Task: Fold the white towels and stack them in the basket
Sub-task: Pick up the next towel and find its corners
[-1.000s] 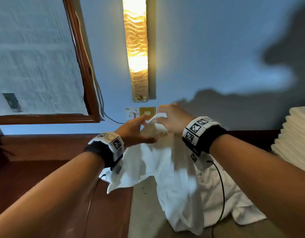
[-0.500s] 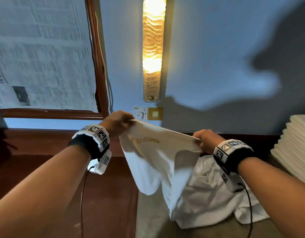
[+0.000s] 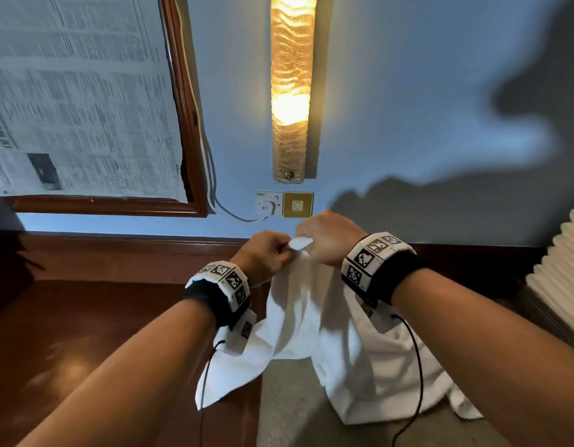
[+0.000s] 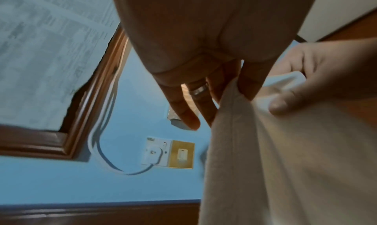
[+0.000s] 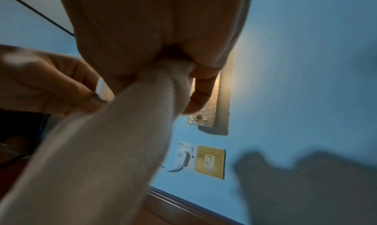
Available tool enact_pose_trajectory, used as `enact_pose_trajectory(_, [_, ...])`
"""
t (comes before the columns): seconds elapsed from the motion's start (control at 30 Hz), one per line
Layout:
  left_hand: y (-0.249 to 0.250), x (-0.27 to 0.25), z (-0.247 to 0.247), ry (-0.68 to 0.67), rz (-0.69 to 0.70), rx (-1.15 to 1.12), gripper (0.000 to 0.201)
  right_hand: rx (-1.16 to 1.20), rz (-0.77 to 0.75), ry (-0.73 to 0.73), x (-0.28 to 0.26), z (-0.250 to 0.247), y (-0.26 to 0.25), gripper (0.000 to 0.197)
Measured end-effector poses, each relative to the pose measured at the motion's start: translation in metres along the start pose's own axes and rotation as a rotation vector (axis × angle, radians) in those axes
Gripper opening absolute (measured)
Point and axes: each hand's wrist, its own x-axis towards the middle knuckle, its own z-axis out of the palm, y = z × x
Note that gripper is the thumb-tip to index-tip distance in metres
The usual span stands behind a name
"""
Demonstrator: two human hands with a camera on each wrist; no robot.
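A white towel hangs from both hands, held up in front of the wall. My left hand pinches its top edge, and my right hand grips the edge right beside it, the two hands almost touching. In the left wrist view the towel runs down from the pinching left fingers, with the right hand at the right. The right wrist view shows the towel bunched inside my right hand's curled fingers. A crumpled white towel lies below on the surface. No basket is in view.
A stack of folded white towels stands at the right edge. A dark wooden tabletop lies at the left, a grey surface below the towels. On the wall are a lit lamp, a socket and switch and a framed window.
The hands, spread apart with the towel's edge stretched between them half a second ago, have come back together. The towel now hangs doubled from the joined hands.
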Motion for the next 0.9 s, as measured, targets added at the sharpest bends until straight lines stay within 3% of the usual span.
enact_pose_trajectory(0.07, [-0.007,0.000,-0.008,0.012,-0.013,0.069,0.037,-0.031,0.006,-0.020,0.004,0.010,0.013,0.013])
enact_pose_trajectory(0.17, [-0.025,-0.002,-0.029,0.012,-0.070,0.119,0.027,-0.055,0.057,-0.058,0.010,0.023,0.035,0.028])
enact_pose_trajectory(0.27, [-0.034,0.002,-0.042,0.013,-0.154,0.090,0.026,0.254,0.092,0.119,0.019,0.032,0.050,0.046])
enact_pose_trajectory(0.33, [-0.030,0.005,-0.042,0.006,-0.189,0.050,0.024,0.512,0.097,0.287,0.030,0.034,0.050,0.036])
enact_pose_trajectory(0.4, [-0.021,0.008,-0.037,0.000,-0.195,-0.052,0.012,0.627,0.091,0.319,0.041,0.027,0.037,0.021])
enact_pose_trajectory(0.53, [-0.012,0.017,-0.032,0.206,-0.060,-0.033,0.028,0.567,-0.028,0.331,0.057,0.022,0.018,0.023])
enact_pose_trajectory(0.63, [-0.007,0.025,-0.039,0.300,-0.015,0.040,0.044,0.523,-0.072,0.380,0.059,0.023,0.012,0.011])
enact_pose_trajectory(0.77, [-0.001,0.030,-0.057,0.317,0.003,0.113,0.035,0.449,-0.025,0.387,0.067,0.031,0.011,0.031])
enact_pose_trajectory(0.9, [-0.004,0.025,-0.076,0.363,-0.012,0.135,0.032,0.300,0.082,0.237,0.061,0.058,0.034,0.037])
